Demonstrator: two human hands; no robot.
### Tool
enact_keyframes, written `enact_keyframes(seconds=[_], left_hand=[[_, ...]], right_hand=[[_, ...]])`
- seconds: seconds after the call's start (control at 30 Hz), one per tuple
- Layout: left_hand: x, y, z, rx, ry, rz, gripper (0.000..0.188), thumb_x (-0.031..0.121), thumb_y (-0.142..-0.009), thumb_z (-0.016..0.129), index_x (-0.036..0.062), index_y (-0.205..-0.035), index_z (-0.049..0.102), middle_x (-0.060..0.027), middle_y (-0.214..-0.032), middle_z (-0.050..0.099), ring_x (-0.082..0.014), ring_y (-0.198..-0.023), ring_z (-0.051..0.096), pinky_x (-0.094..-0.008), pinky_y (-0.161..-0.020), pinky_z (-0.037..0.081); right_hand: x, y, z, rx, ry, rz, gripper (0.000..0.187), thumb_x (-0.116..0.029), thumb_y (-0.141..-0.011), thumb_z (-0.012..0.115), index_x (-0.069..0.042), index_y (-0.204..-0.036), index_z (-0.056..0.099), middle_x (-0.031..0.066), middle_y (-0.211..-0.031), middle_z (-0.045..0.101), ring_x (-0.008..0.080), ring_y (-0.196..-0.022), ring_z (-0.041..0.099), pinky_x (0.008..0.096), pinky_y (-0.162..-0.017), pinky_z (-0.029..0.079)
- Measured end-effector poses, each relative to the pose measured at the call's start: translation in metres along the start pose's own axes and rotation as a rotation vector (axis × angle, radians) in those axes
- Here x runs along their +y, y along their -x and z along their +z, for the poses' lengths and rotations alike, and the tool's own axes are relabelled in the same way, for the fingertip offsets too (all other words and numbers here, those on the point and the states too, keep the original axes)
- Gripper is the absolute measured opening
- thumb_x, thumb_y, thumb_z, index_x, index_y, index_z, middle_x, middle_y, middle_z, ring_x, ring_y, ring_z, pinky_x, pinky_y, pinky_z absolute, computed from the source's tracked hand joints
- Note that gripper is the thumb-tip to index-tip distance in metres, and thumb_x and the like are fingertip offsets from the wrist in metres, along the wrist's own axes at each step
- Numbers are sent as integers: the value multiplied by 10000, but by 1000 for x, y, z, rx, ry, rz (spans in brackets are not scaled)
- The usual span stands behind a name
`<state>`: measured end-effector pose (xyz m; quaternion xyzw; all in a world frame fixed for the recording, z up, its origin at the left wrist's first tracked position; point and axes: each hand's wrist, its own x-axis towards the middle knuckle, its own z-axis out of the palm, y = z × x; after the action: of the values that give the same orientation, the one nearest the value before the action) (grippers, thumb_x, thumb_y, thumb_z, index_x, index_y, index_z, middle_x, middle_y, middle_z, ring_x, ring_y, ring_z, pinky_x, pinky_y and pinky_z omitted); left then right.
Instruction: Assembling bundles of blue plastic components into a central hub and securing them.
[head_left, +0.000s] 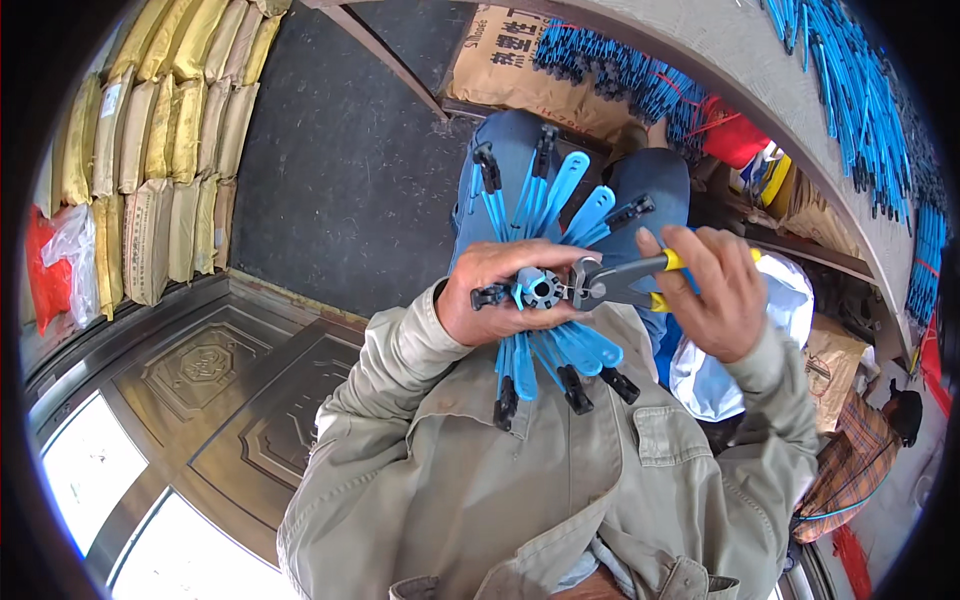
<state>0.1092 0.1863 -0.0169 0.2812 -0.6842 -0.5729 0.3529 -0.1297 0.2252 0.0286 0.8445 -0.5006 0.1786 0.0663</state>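
My left hand (478,275) is wrapped round the middle of a blue plastic piece with many arms (567,190). Its arms fan out to both sides of the hand, several ending in black clips (543,150). A round, ribbed hub (541,289) faces up between thumb and fingers. In my right hand (718,290) is a pair of pliers (640,272) with black and yellow handles. The jaws are right beside the hub, at the fingertips of my left hand; whether they grip anything is too small to tell.
A table (720,55) curves across the upper right, holding heaps of blue strips (850,90). Beneath it are a brown paper sack (510,70) and a red bag (735,135). Wrapped packages (160,130) are stacked at left, above a dark panelled door (205,365). A checked bag (850,460) lies at right.
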Motion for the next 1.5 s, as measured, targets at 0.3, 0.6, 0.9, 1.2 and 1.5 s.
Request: enact_keyframes(seconds=[0.3,0.6,0.9,1.2,1.5], left_hand=[[9,-12,-3,-232,193,60,573,61,-562,834,38,-1098,632,-80,-1029,672,-161,-760,622,-268,-734,503],[-4,-9,0,-131,157,59,590,85,-548,842,39,-1096,629,-80,-1015,675,-189,-847,651,-288,-789,504],[-7,-14,-3,-214,249,55,596,151,-489,859,15,-1034,658,-100,-982,681,-186,-793,647,-274,-754,499],[-6,-10,-5,-190,231,-13,587,107,-515,853,31,-1061,650,-92,-1016,676,-173,-786,640,-268,-764,498],[-3,-9,-4,-108,194,50,506,100,-577,840,42,-1039,642,-64,-966,671,-147,-707,577,-264,-691,473]], right_hand=[[25,-1,-46,-782,-795,17,315,-196,-804,677,-19,-1006,512,80,-941,593,194,-694,547,296,-595,452],[4,6,-32,-388,-539,-6,426,-290,-851,634,26,-1107,507,124,-844,615,183,-542,530,279,-476,425],[38,4,-30,-1082,-1460,426,591,-257,-797,658,45,-1258,443,179,-1054,568,220,-664,548,289,-572,461],[12,11,-40,-495,-555,17,585,-209,-772,663,16,-1268,449,172,-1044,557,244,-690,551,300,-592,462],[29,5,-32,-603,-790,-33,625,-131,-633,668,-43,-1231,506,150,-1050,551,262,-741,544,353,-656,465]])
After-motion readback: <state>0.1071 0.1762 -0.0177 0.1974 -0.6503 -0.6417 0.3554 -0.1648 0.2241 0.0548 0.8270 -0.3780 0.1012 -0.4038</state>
